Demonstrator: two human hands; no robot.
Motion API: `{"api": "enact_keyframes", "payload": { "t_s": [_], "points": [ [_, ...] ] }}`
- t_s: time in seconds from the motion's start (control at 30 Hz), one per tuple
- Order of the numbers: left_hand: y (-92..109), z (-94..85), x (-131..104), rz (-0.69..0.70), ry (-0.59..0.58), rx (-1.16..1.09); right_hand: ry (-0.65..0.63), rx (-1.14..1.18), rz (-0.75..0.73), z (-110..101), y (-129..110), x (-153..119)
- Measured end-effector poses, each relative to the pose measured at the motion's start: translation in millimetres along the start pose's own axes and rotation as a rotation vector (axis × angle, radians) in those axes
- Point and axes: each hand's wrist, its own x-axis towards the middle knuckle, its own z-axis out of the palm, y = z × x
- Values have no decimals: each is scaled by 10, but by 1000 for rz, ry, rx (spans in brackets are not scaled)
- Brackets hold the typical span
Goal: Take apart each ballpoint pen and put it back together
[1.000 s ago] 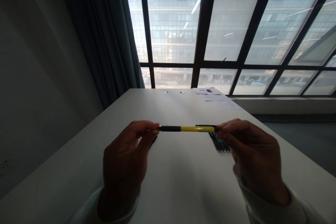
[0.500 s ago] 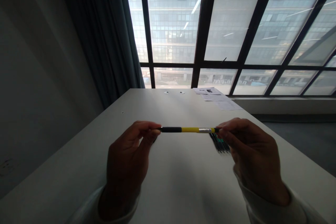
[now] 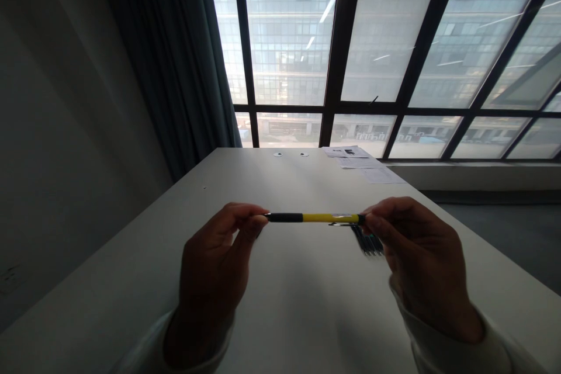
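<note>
A yellow pen (image 3: 322, 218) with a black grip is held level above the table, stretched between both hands. My left hand (image 3: 219, 254) pinches its tip end between thumb and fingers. At the other end, my right hand (image 3: 421, 257) grips the black cap end the same way. The pen's metal clip hangs along its lower side, facing down. Beyond the pen, near my right fingers, a row of several dark pens (image 3: 368, 243) lies on the table, partly hidden by that hand. A small dark thing shows just under my left fingertips, too covered to name.
The white table (image 3: 280, 315) stretches away towards a large window (image 3: 289, 29). Printed papers (image 3: 355, 158) lie at its far right corner, and two round white pieces (image 3: 278, 155) sit by the far edge. A dark curtain (image 3: 175, 58) hangs at the left.
The pen has turned about its long axis: its clip now points downward, and the silver label has rolled up towards the top. Both hands stay in nearly the same place.
</note>
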Motion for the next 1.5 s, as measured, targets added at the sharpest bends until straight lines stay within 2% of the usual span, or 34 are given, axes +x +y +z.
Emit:
{"api": "enact_keyframes", "payload": {
  "t_s": [0.2,0.37,1.03,1.27,1.5],
  "points": [
    [23,-9,1,-10,-47,26,15,-7,11,9,1,1],
    [54,13,-10,-92,-2,18,17,-1,23,14,7,-9],
    [28,-12,10,-40,-74,-11,33,17,30,38,-30,-3],
    [101,19,-15,-145,-42,8,25,17,43,24,33,-5],
    [104,26,-18,-163,-46,27,25,15,48,33,49,-11]
  ]
}}
